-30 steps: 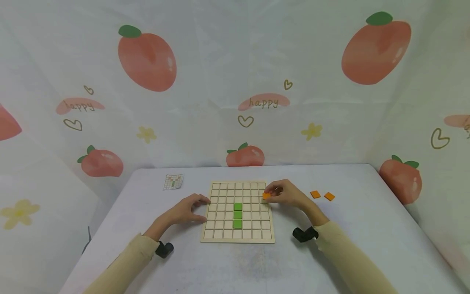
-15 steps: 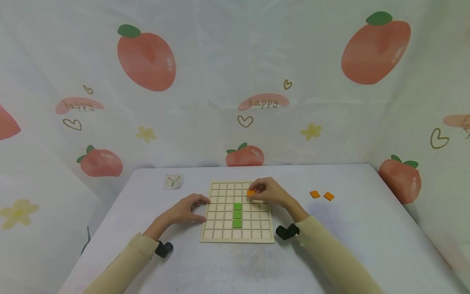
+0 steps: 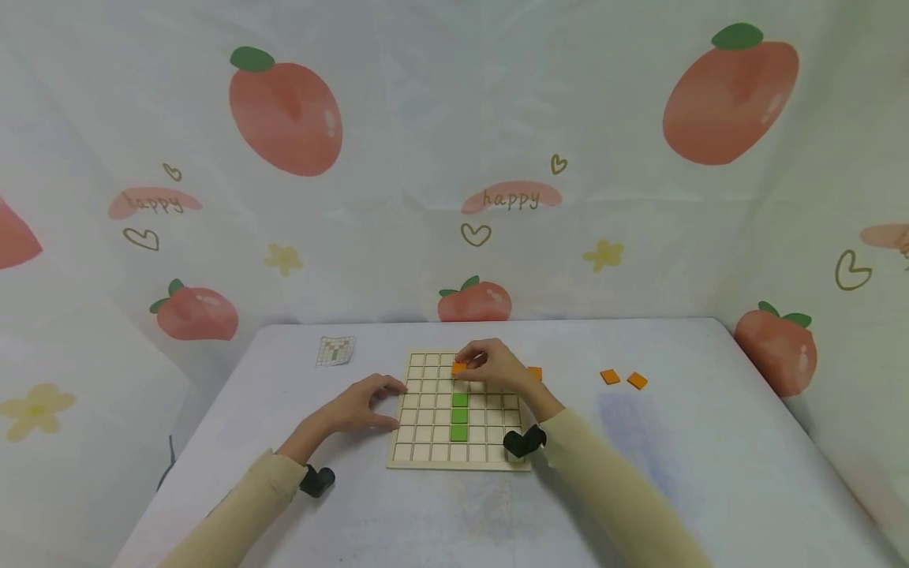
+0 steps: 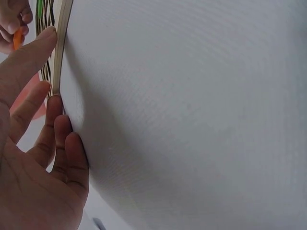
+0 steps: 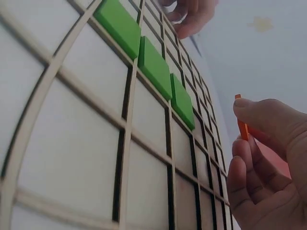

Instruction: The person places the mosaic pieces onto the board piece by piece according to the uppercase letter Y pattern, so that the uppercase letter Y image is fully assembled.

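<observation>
A pale wooden grid board [image 3: 429, 454] lies on the table, with three green square tiles [image 3: 460, 416] in one column of its cells. Over the board's far rows, my right hand [image 3: 497, 367] pinches an orange square tile [image 3: 459, 368] between thumb and fingers. In the right wrist view that orange tile [image 5: 242, 117] is held edge-on, apart from the grid. My left hand [image 3: 365, 404] rests at the board's left edge, fingers spread; in the left wrist view, thumb and fingertips [image 4: 54, 101] touch the rim. Another orange tile [image 3: 535, 372] shows behind my right wrist, partly hidden.
Two loose orange tiles [image 3: 623, 379] lie on the table to the right of the board. A small paper card [image 3: 335, 351] with a coloured grid pattern lies at the back left. A printed curtain [image 3: 398, 158] hangs behind the white table [image 3: 675, 442].
My right hand has moved left across the board's far rows, carrying the orange tile. An orange tile once hidden behind this hand now shows. The left hand stays at the board's edge.
</observation>
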Available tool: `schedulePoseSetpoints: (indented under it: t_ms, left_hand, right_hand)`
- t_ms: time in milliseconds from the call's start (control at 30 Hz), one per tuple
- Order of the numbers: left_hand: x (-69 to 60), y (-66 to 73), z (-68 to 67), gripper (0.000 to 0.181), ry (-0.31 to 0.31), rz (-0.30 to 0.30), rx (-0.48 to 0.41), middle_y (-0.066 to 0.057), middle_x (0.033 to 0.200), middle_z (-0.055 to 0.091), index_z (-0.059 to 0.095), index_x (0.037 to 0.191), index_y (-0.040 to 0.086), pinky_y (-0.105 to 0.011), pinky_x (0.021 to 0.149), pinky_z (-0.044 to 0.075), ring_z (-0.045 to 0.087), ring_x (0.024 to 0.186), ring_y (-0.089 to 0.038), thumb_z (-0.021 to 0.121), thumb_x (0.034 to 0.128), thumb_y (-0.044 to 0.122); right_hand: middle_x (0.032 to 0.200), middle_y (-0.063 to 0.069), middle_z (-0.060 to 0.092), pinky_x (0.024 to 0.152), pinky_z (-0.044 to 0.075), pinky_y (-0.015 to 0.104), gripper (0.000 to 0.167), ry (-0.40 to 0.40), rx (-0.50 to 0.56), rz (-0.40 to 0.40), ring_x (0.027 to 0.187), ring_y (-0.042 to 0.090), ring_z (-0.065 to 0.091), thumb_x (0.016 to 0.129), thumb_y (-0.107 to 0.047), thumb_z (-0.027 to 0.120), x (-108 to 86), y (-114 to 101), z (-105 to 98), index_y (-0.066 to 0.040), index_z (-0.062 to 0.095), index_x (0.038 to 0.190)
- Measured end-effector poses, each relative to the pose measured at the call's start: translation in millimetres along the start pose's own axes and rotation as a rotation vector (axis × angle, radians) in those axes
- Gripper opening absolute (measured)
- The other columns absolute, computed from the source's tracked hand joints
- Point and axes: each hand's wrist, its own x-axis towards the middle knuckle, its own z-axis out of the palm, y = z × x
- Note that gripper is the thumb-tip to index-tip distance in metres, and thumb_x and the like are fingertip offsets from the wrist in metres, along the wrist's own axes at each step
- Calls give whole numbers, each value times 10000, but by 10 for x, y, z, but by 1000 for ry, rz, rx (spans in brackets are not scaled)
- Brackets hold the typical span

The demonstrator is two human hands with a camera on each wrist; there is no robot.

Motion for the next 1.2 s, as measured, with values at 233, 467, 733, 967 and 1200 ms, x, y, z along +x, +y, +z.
schedulePoseSetpoints:
  t_ms: [233,467,733,967,1200]
  left_hand:
    - [-2,-2,-4,557,-4,1,3,-114,1314,590,612,1293,45,-511,1002,459,553,1149,-320,869,829,218]
    - [-7,17,-5,555,-9,-12,-2,-109,1317,591,613,1299,51,-513,1014,451,547,1165,-318,864,834,222]
    - [2,25,-13,561,-10,-31,-10,-106,1331,583,607,1313,53,-514,1014,447,538,1176,-319,859,837,214]
    - [15,15,-15,563,-12,-24,-6,-102,1325,588,609,1311,51,-505,1005,453,543,1165,-314,863,833,205]
    - [11,2,-20,558,-13,-13,3,-102,1321,591,607,1309,51,-515,1009,452,545,1167,-318,858,841,221]
  right_hand:
    - [979,90,702,806,552,294,244,-5,-42,10,856,182,643,838,-62,842,129,-28,122,18,739,1043]
    - [976,89,700,812,544,282,213,-17,-97,30,862,174,633,848,-44,829,248,-114,246,17,740,1032]
    - [964,48,710,803,534,266,180,-14,-151,71,847,140,613,850,-56,831,385,-111,372,-8,753,1004]
    - [938,48,700,776,532,255,166,-18,-195,114,831,145,609,852,-40,819,434,-132,429,-9,753,1001]
    - [918,54,690,762,527,259,164,-13,-222,146,818,149,600,852,-32,815,443,-189,445,-2,750,999]
